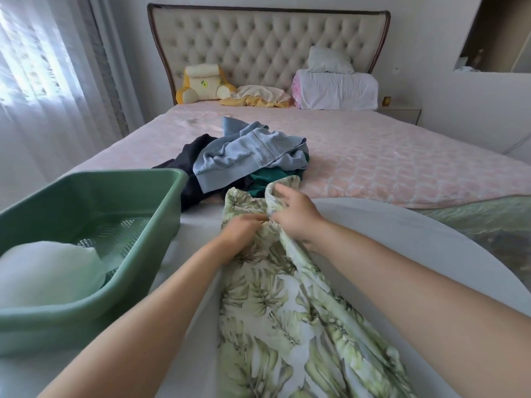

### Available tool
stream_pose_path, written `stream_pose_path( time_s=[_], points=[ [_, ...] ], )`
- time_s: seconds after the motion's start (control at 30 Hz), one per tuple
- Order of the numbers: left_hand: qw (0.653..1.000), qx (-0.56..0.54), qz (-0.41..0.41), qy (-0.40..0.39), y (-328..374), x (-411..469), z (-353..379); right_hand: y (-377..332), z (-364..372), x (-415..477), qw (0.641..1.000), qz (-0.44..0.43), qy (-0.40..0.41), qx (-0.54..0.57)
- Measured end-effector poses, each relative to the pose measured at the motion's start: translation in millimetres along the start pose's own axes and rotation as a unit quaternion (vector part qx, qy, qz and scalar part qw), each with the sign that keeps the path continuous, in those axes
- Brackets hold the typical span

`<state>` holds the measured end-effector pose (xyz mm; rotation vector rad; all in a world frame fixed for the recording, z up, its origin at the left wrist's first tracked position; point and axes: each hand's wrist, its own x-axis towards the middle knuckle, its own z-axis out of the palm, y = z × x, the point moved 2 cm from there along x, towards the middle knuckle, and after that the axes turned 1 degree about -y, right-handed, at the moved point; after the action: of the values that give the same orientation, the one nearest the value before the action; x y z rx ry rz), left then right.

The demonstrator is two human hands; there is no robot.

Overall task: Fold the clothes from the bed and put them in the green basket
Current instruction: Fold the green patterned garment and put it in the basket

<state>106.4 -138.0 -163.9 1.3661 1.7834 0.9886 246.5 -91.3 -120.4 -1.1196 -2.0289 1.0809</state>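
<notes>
A long garment with a green leaf print [275, 305] stretches from the bed's foot toward me. My left hand [240, 235] and my right hand [293, 215] both grip its bunched upper edge, close together. Behind them lies a heap of unfolded clothes: a light blue top [247, 152], a dark garment [192, 159] and a dark green one [267, 179]. The green basket [161, 208] stands at the left on the bed's foot, with a white folded item [48, 271] inside it.
The pink quilted bed cover [388, 156] spreads to the right and back. A yellow plush cushion [201, 84], a yellow cloth and white pillows [336, 91] lie by the tufted headboard. Curtains hang at the left; a nightstand [402, 113] stands at the right.
</notes>
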Motion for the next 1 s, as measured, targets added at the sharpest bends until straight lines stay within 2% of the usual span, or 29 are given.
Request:
stream_pose_path(
  time_s=[0.07,0.13,0.23,0.3,0.33,0.37,0.43,0.47,0.53,0.63,0.67,0.73,0.77,0.8,0.83,0.9,0.97,1.0],
  points=[
    [0.972,-0.213,-0.058,0.075,-0.8,-0.7,-12.5,-6.0,22.5,-3.7,0.999,-0.011,-0.041,0.018],
    [0.963,-0.243,-0.101,0.060,-3.4,-2.4,-23.4,-4.4,41.6,-5.9,0.996,-0.001,-0.094,0.002],
    [0.979,-0.125,-0.129,0.093,-16.8,-3.4,-29.1,-0.2,57.1,-6.2,0.992,0.008,-0.125,0.023],
    [0.977,-0.098,-0.122,0.146,-26.1,2.6,-27.9,-0.5,51.6,-4.6,0.995,-0.012,-0.062,0.074],
    [0.974,-0.093,-0.128,0.164,-28.6,4.1,-27.5,-0.5,44.1,-4.0,0.997,-0.030,-0.017,0.063],
    [0.972,-0.083,-0.134,0.177,-30.1,5.5,-27.5,-0.4,35.6,-4.2,0.998,-0.056,0.027,0.017],
    [0.972,-0.046,-0.134,0.188,-31.1,7.5,-30.8,3.8,20.3,-5.3,0.978,-0.110,0.074,-0.164],
    [0.971,-0.028,-0.139,0.193,-32.9,8.5,-33.8,8.0,17.9,-6.7,0.960,-0.120,0.055,-0.248],
    [0.968,-0.004,-0.144,0.204,-36.8,7.7,-39.5,20.3,26.3,-8.9,0.929,-0.085,-0.043,-0.357],
    [0.967,0.051,-0.119,0.217,-37.5,8.6,-44.1,30.7,51.0,-15.0,0.914,-0.020,-0.153,-0.375],
    [0.963,0.098,-0.092,0.235,-34.0,8.3,-44.2,31.1,58.1,-15.4,0.912,-0.017,-0.164,-0.377],
    [0.939,0.221,0.033,0.262,-17.1,6.8,-42.1,28.0,70.5,-17.2,0.899,-0.019,-0.182,-0.397],
    [0.921,0.282,0.108,0.247,-5.9,6.9,-39.0,25.9,75.2,-18.0,0.893,-0.017,-0.191,-0.407],
    [0.905,0.342,0.158,0.196,2.3,9.1,-35.4,23.3,78.7,-19.0,0.889,-0.016,-0.199,-0.413],
    [0.896,0.389,0.169,0.135,6.0,11.6,-31.5,21.5,81.3,-20.1,0.886,-0.014,-0.204,-0.417],
    [0.894,0.440,0.074,0.034,-7.1,20.6,-30.7,20.4,83.6,-22.2,0.878,-0.005,-0.202,-0.434],
    [0.917,0.395,-0.048,-0.020,-31.2,21.5,-35.9,19.8,84.8,-25.4,0.868,0.001,-0.186,-0.461],
    [0.927,0.367,-0.069,-0.027,-42.5,20.9,-36.6,18.4,86.0,-28.3,0.865,0.001,-0.176,-0.471]
  ],
)
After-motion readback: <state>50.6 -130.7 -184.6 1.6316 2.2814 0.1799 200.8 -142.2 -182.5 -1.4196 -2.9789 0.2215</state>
